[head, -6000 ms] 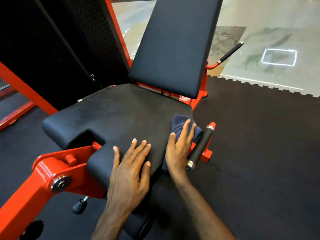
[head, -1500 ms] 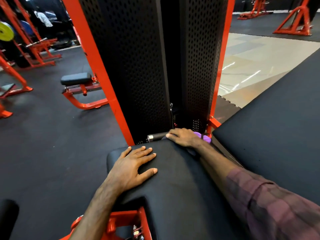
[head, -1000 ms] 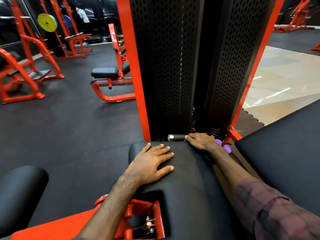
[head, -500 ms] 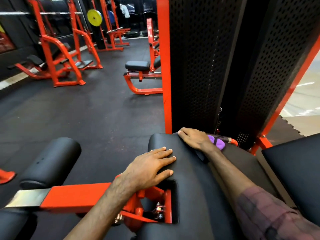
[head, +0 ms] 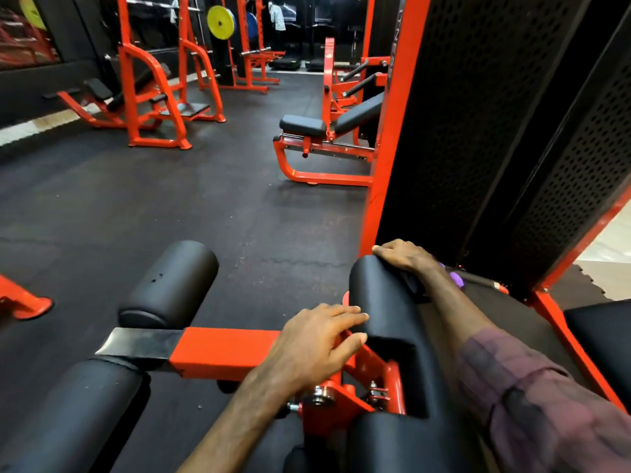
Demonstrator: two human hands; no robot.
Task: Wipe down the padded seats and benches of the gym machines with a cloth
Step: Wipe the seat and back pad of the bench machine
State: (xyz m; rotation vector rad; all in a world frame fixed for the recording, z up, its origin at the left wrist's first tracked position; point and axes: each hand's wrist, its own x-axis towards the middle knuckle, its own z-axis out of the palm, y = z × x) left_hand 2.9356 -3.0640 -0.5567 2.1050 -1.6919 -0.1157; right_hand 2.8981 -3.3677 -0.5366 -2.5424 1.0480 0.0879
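The black padded seat [head: 392, 302] of a red-framed machine lies in front of me. My right hand [head: 404, 256] lies over its far corner, fingers bent down over the edge, gripping a dark cloth [head: 414, 285] of which only a fold shows under the wrist. Something small and purple [head: 456, 278] shows beside that wrist; I cannot tell what it is. My left hand [head: 321, 339] rests with loose, spread fingers on the seat's near left edge, above the red frame.
Two black roller pads [head: 170, 281] [head: 68, 414] sit on a red arm [head: 222, 351] to the left. The black perforated weight-stack cover [head: 478, 131] rises just behind the seat. Another padded bench [head: 327, 126] and red racks [head: 150, 97] stand across the rubber floor. The backrest pad [head: 601, 336] is at right.
My right hand has slid with the cloth along the seat's far edge to its left corner. My left hand has slipped from the seat top to its left edge. The view has swung left.
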